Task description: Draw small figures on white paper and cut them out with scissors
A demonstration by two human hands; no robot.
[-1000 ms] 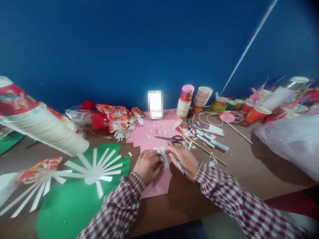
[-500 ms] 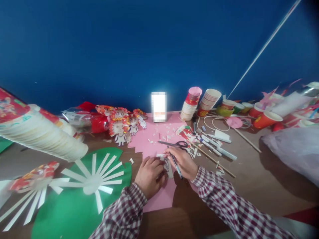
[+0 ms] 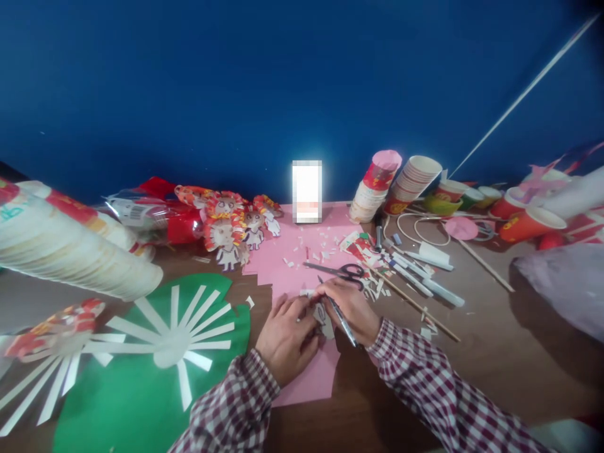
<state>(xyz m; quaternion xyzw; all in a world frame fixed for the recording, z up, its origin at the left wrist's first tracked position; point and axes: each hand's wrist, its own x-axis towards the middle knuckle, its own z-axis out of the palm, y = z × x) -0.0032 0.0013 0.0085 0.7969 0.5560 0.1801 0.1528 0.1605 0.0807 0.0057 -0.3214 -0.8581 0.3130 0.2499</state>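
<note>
Right hand (image 3: 357, 306) edged nearer left hand (image 3: 286, 338) — paper cups (image 3: 417, 181) nested beyond.

Wears a long-sleeved garment of burgundy-and-white checked cloth (image 3: 434, 390). Shows a loose left sleeve (image 3: 226, 402) at seven o'clock, creased into soft folds and drawn in at a snug, slightly puckered left cuff (image 3: 259, 371). Shows a matching right sleeve (image 3: 419, 365) between four and five o'clock, rumpled lengthwise, narrowing to a similar right cuff (image 3: 383, 338). Repeats small, even squares throughout, dark burgundy against pale, with mid-toned squares between. Leaves bare a left hand (image 3: 287, 336) at six o'clock and a right hand (image 3: 350, 308) at five.
</note>
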